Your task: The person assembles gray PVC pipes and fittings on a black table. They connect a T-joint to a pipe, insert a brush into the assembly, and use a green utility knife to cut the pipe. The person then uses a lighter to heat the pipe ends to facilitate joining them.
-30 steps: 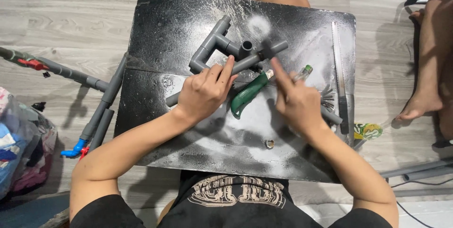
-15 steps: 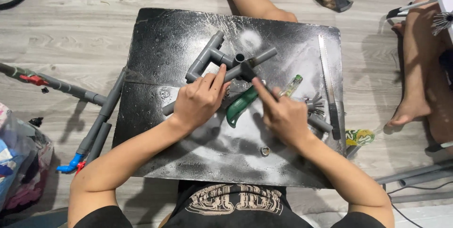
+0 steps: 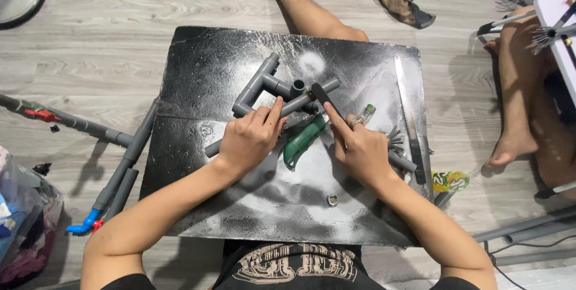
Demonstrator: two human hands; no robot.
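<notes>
A grey pipe assembly (image 3: 259, 86) with elbow and tee fittings lies on a black board (image 3: 198, 62). My left hand (image 3: 251, 139) presses down on a long grey pipe (image 3: 211, 148) that runs across the board. My right hand (image 3: 362, 151) grips a thin dark flat blade (image 3: 318, 92), the index finger stretched along it, its tip resting at the pipe by the fittings. A green-handled tool (image 3: 302, 141) lies between my two hands.
A long metal blade (image 3: 405, 101), a small brush (image 3: 396, 141), a small clear tube (image 3: 366, 112) and a metal ring (image 3: 332, 200) lie on the board. More grey pipes (image 3: 129, 158) lie on the floor to the left. Another person's legs (image 3: 522, 98) are at the right.
The view has tilted, so the board sits lower in the picture. My right hand has shifted a little toward the fittings with the blade. My left hand stays on the long pipe.
</notes>
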